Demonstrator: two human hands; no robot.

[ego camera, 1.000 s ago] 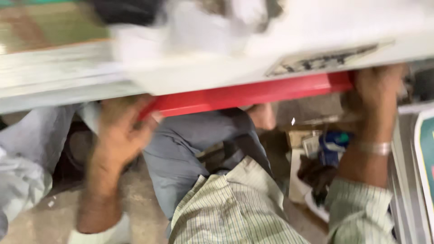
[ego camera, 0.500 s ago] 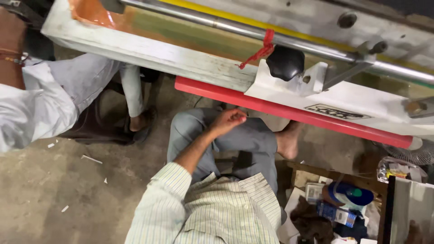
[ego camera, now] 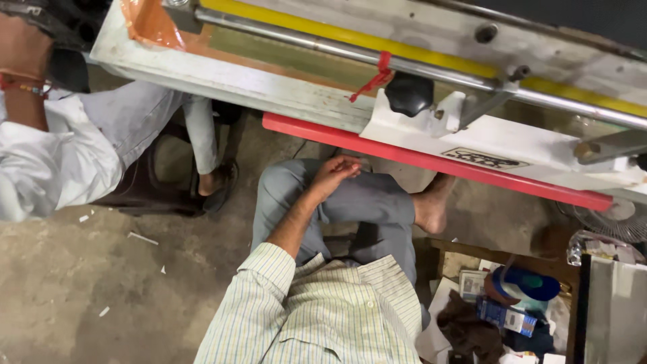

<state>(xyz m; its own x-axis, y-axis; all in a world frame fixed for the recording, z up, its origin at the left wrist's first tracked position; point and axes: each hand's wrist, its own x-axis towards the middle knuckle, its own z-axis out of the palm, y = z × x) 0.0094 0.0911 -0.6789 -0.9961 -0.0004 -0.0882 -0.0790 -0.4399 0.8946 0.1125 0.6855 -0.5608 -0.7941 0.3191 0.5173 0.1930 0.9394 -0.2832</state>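
While resting, left hand (ego camera: pixel 335 173) on knee (ego camera: pixel 296 178)

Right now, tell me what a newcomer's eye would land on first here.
The long red bar runs slantwise under the white frame across the top, with a black knob above it. Below, the person's left hand rests on a grey-trousered knee. At far left sits another person in white.

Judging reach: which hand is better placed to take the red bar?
Left. The left hand rests on the knee just below the red bar; the right hand is out of view.
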